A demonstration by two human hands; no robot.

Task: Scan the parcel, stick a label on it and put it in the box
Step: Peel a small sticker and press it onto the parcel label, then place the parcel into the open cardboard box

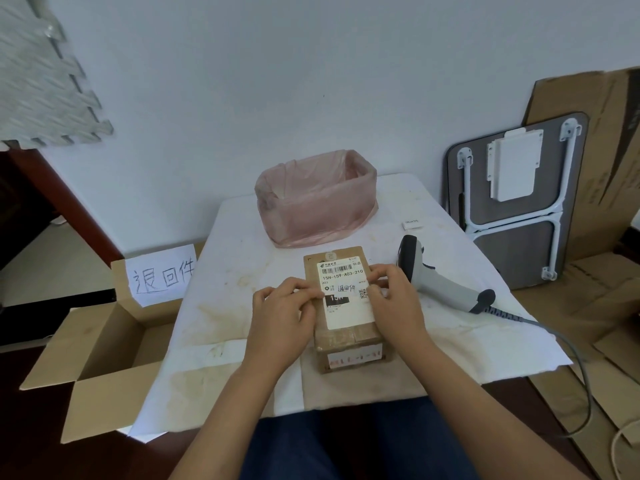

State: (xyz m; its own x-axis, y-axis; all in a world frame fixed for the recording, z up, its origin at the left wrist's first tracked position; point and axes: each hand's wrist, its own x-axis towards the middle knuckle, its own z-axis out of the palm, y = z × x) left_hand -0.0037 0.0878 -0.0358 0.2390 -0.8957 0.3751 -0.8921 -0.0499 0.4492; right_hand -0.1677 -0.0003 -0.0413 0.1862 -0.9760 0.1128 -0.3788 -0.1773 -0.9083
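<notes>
A brown cardboard parcel (348, 337) lies in the middle of the white table (242, 271), with a white shipping label (346, 289) on its top. A small handwritten sticker (346, 288) sits across the label. My left hand (282, 308) presses on the parcel's left edge, fingertips on the sticker. My right hand (394, 294) presses on the right edge, fingertips on the label. A grey barcode scanner (440, 275) lies on the table just right of my right hand. An open cardboard box (100, 344) stands on the floor at the left, with a handwritten paper sign (161, 277) on its flap.
A bin lined with a pink plastic bag (317, 197) stands at the back of the table. A small pad of labels (412, 223) lies to its right. A folded table (516, 199) and flattened cardboard (606, 237) lean at the right. The scanner cable (568, 344) trails off the table's right edge.
</notes>
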